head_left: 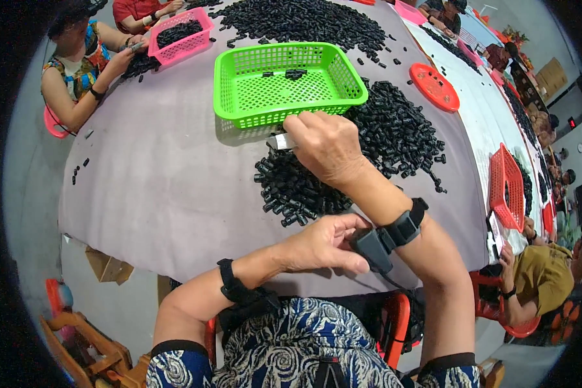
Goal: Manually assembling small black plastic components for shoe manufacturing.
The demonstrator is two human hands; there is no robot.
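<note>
My right hand (326,145) is closed round a small flat silver-white tool (281,141), just in front of the green basket's near wall. The fingers hide most of the tool. Lower down, my left hand (320,246) has thumb and fingers apart, beside the black box (373,251) strapped to my right wrist; its fingertips are partly hidden there. A heap of small black cylindrical parts (297,191) lies beneath my right hand and spreads to the right. The green basket (226,115) holds a few of these black parts (295,74).
Behind the basket is a larger black heap (304,22). A red tray (434,87) sits at the right, and a pink basket (181,48) at the far left by a seated person (81,71). A red basket (507,187) stands near another person (543,271) at right.
</note>
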